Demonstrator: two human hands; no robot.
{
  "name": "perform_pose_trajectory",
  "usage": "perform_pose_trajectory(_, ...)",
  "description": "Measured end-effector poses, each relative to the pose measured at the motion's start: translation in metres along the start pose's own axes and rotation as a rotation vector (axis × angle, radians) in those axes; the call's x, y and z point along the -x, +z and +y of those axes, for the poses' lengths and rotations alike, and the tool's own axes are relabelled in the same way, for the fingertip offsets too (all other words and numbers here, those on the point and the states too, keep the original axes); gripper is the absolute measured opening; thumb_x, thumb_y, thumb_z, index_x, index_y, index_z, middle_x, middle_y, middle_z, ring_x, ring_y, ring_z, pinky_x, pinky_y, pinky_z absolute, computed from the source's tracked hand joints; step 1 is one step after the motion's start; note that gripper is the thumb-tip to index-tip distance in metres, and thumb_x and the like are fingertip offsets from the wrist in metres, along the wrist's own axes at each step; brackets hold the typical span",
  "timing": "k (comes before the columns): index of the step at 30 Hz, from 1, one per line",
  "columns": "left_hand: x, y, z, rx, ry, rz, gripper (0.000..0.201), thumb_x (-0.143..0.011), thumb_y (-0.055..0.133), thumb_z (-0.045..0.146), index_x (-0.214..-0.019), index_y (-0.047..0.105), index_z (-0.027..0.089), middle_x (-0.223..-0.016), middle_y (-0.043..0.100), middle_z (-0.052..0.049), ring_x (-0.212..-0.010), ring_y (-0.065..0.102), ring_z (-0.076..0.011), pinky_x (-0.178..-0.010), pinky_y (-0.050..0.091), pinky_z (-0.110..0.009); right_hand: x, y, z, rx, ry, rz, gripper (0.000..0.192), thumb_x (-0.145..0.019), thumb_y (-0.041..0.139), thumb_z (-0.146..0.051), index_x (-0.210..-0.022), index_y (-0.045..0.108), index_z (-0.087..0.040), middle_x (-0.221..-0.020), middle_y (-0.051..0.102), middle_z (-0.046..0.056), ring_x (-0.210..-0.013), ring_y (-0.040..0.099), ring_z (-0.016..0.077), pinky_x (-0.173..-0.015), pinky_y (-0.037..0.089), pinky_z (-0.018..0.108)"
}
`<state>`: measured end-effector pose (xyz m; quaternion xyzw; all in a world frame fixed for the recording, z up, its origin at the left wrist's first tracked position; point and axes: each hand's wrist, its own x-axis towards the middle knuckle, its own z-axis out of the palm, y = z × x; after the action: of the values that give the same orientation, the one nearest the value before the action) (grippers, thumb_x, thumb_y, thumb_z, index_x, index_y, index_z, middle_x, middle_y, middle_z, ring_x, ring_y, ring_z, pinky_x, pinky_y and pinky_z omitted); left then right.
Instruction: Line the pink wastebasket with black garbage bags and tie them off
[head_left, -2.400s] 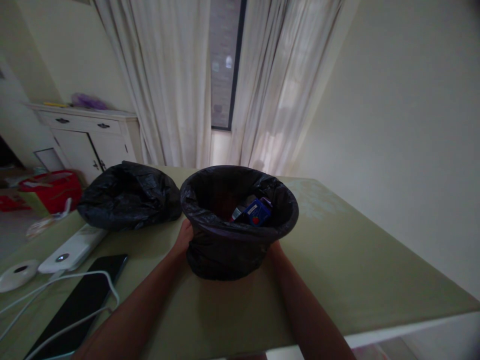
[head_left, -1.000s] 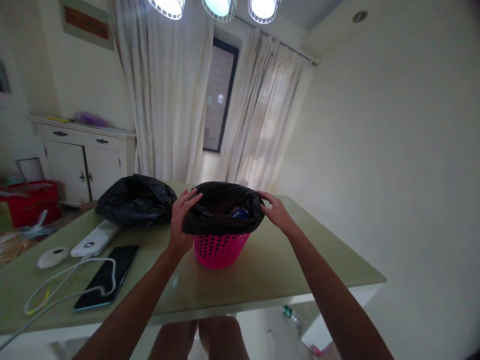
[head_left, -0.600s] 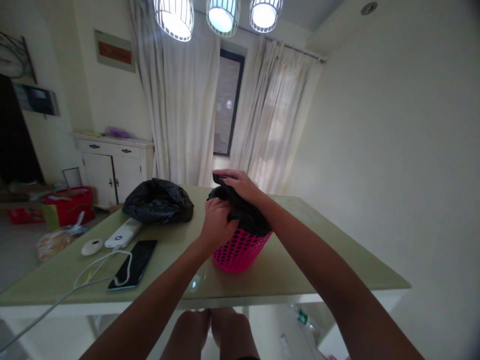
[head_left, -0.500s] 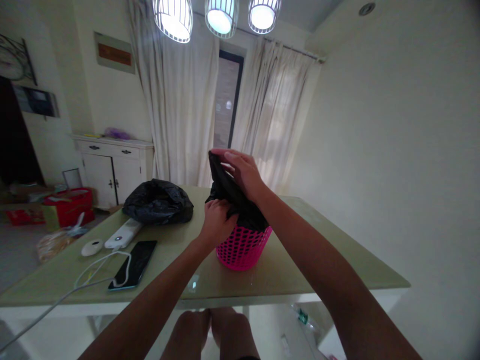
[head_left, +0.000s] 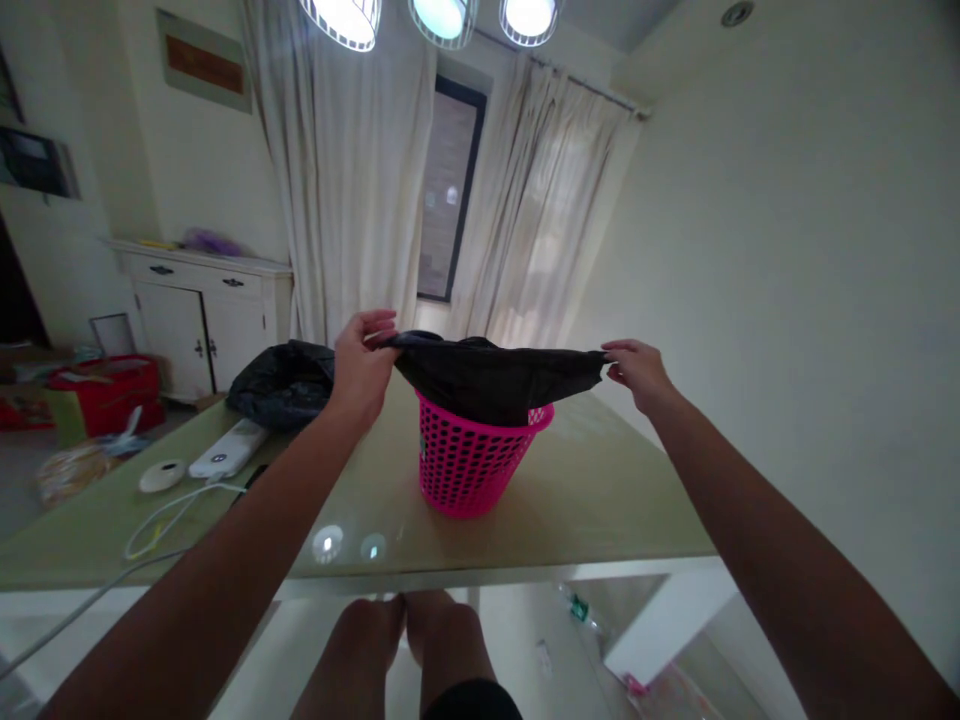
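Note:
A pink perforated basket (head_left: 469, 465) stands upright on the table (head_left: 600, 500). Over its mouth a black plastic bag (head_left: 499, 378) is stretched wide, part of it hanging inside or across the rim. My left hand (head_left: 366, 362) pinches the bag's left edge, fingers closed on it. At the opposite end, my right hand (head_left: 637, 370) pinches the right edge between thumb and fingers. The bag's lower part is hidden by the basket wall.
On the left of the table lies another crumpled black bag (head_left: 281, 385). Near it are a white power bank (head_left: 229, 448), a round white object (head_left: 162, 475) and a white cable (head_left: 142, 530). A phone is mostly behind my left forearm.
My hands have moved far apart, left hand to the left and right hand to the right. The bag, bunched and tilted before, is now pulled out flat and wide above the basket.

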<state>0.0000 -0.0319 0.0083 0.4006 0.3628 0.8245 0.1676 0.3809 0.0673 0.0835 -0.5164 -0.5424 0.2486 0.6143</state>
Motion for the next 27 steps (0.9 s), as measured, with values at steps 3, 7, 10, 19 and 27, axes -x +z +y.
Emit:
perform_pose_trajectory(3,-0.012,0.02,0.036,0.069,0.039,-0.304,0.044,-0.059,0.083,0.009,-0.101,0.077,0.021,-0.103,0.074,-0.004,-0.102,0.071,-0.0215,-0.088,0.059,-0.032,0.008,-0.003,0.004,0.183,-0.148,-0.042,0.027,-0.064,0.067,0.007,-0.071,0.073,-0.018,-0.079,0.068,0.005,-0.078,0.06,0.0201,-0.098,0.05,0.047)
perform_pose_trajectory(7,-0.007,0.046,0.076,-0.221,0.171,-0.553,0.035,-0.062,0.081,0.003,-0.094,0.079,0.018,-0.1,0.075,-0.007,-0.104,0.071,-0.0263,-0.089,0.061,-0.038,0.05,0.035,-0.022,0.14,-0.502,-0.287,0.049,-0.079,0.087,-0.029,-0.127,0.077,-0.027,-0.144,0.07,0.006,-0.131,0.066,0.0233,-0.12,0.048,0.041)
perform_pose_trajectory(10,0.01,0.057,0.099,-0.316,0.256,-0.664,0.032,-0.061,0.078,-0.002,-0.086,0.08,0.018,-0.098,0.071,-0.006,-0.099,0.073,-0.0268,-0.089,0.063,-0.039,0.081,0.086,-0.038,0.14,-0.826,-0.763,0.105,-0.056,0.105,-0.043,-0.152,0.063,-0.029,-0.162,0.059,0.009,-0.152,0.052,0.0355,-0.133,0.037,0.053)
perform_pose_trajectory(19,0.005,-0.01,0.069,-0.267,0.333,-0.506,0.084,-0.069,0.097,0.037,-0.145,0.064,0.032,-0.156,0.062,-0.01,-0.15,0.056,-0.0358,-0.126,0.045,-0.06,0.072,0.159,-0.021,0.117,-0.576,-0.834,0.03,-0.095,0.073,-0.045,-0.085,0.077,-0.018,-0.076,0.067,0.002,-0.079,0.065,0.0219,-0.08,0.05,0.036)
perform_pose_trajectory(27,0.037,0.047,0.007,0.068,-0.19,-0.466,0.045,-0.096,0.07,0.066,-0.105,0.074,0.022,-0.125,0.079,-0.013,-0.137,0.066,-0.032,-0.124,0.047,-0.046,0.079,0.131,-0.04,0.41,-0.706,-1.038,0.031,-0.066,0.098,-0.04,-0.086,0.081,-0.024,-0.082,0.074,0.002,-0.08,0.068,0.0234,-0.084,0.049,0.038)
